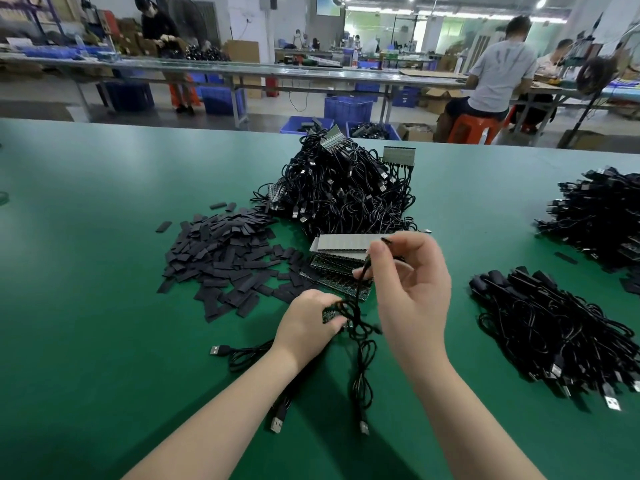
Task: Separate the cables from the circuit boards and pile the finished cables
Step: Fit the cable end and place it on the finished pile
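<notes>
There is a single view, from a wide-angle camera worn on the person's head. It looks forward and steeply down along both forearms onto a green table (86, 271), close enough that the left hand (308, 320) and right hand (412, 289) fill the lower middle. Its upper edge reaches across a workshop floor to distant benches (242, 69). Straight lines bow near the borders.

Both forearms bare, entering from bottom of frame, converging toward centre. Left hand (311, 320) low, lower centre of frame, back of hand up, fingers (337, 320) curled in, gripping. Right hand (412, 292) raised higher, right of centre, palm facing left, thumb and forefinger pinching at upper tip, remaining fingers loosely bent. Hands near each other, not touching.
</notes>
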Demonstrator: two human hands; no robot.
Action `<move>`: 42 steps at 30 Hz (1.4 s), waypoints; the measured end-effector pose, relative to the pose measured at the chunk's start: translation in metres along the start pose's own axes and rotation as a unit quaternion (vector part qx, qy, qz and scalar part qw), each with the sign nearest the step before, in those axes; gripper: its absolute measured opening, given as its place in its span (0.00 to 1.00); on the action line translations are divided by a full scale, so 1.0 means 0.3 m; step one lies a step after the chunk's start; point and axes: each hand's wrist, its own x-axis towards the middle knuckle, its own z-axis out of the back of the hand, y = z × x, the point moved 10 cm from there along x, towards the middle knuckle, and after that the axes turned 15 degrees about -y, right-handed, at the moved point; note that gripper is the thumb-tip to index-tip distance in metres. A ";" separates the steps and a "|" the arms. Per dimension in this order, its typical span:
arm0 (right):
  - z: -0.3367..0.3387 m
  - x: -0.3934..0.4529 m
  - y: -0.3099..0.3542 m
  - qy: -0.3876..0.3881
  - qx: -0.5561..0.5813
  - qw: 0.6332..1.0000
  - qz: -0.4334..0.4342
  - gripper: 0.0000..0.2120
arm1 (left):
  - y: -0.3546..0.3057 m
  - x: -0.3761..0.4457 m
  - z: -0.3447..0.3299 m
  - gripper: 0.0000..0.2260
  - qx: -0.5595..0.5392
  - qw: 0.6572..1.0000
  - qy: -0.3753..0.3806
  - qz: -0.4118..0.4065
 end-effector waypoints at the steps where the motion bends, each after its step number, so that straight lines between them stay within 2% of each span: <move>1: 0.001 0.004 0.034 -0.016 0.012 1.000 0.017 0.10 | -0.007 -0.001 0.000 0.11 0.000 1.000 -0.007 -0.010; 3: 0.003 0.016 0.061 -0.040 0.028 0.999 0.017 0.08 | -0.015 -0.002 0.002 0.09 -0.020 1.000 -0.017 -0.010; 5: 0.001 0.033 -0.001 -0.045 0.059 0.996 -0.057 0.05 | 0.025 0.016 0.027 0.07 -0.113 0.989 -0.036 0.084; 6: 0.005 0.041 -0.061 -0.053 0.075 0.989 -0.112 0.04 | 0.067 0.030 0.047 0.07 -0.186 0.967 -0.052 0.167; 8: 0.025 0.043 -0.220 -0.085 0.114 0.958 -0.251 0.03 | 0.161 0.054 0.099 0.09 -0.299 0.898 -0.094 0.310; 10: 0.048 0.021 -0.378 -0.106 0.126 0.916 -0.367 0.03 | 0.239 0.085 0.179 0.08 -0.327 0.860 -0.138 0.366; 11: 0.061 0.005 -0.443 -0.098 0.102 0.907 -0.396 0.02 | 0.268 0.106 0.231 0.08 -0.304 0.867 -0.161 0.360; 13: 0.097 -0.030 -0.548 -0.049 -0.024 0.920 -0.388 0.02 | 0.300 0.151 0.333 0.07 -0.182 0.916 -0.200 0.296; 15: 0.135 -0.051 -0.592 0.011 -0.199 0.939 -0.280 0.04 | 0.301 0.182 0.391 0.08 -0.058 0.950 -0.217 0.218; 17: 0.137 -0.068 -0.579 0.050 -0.285 0.942 -0.172 0.07 | 0.300 0.204 0.408 0.11 0.039 0.963 -0.214 0.159; 19: 0.111 -0.094 -0.570 0.097 -0.305 0.940 -0.117 0.09 | 0.294 0.228 0.387 0.13 0.156 0.967 -0.174 0.101; 21: 0.078 -0.115 -0.568 0.151 -0.333 0.928 -0.078 0.10 | 0.293 0.252 0.315 0.15 0.288 0.953 -0.082 0.039; 23: 0.061 -0.126 -0.566 0.182 -0.347 0.918 -0.059 0.11 | 0.314 0.266 0.230 0.19 0.371 0.928 0.025 0.003; 24: 0.061 -0.125 -0.566 0.187 -0.345 0.918 -0.060 0.11 | 0.324 0.267 0.204 0.19 0.389 0.919 0.062 0.000; 26: 0.066 -0.121 -0.566 0.184 -0.329 0.924 -0.070 0.11 | 0.338 0.274 0.186 0.17 0.406 0.910 0.086 0.002; 28: 0.073 -0.119 -0.564 0.172 -0.310 0.932 -0.081 0.10 | 0.342 0.287 0.194 0.15 0.407 0.911 0.070 0.006; 31: 0.081 -0.116 -0.567 0.155 -0.280 0.942 -0.102 0.09 | 0.356 0.297 0.211 0.15 0.346 0.936 0.045 0.046; 33: 0.086 -0.114 -0.569 0.146 -0.261 0.947 -0.115 0.09 | 0.365 0.295 0.229 0.19 0.326 0.943 0.028 0.062; 36: 0.089 -0.110 -0.568 0.139 -0.246 0.952 -0.121 0.10 | 0.374 0.284 0.247 0.26 0.358 0.932 0.023 0.048; 42: 0.096 -0.110 -0.566 0.130 -0.232 0.956 -0.126 0.10 | 0.409 0.286 0.287 0.19 0.371 0.927 -0.007 0.044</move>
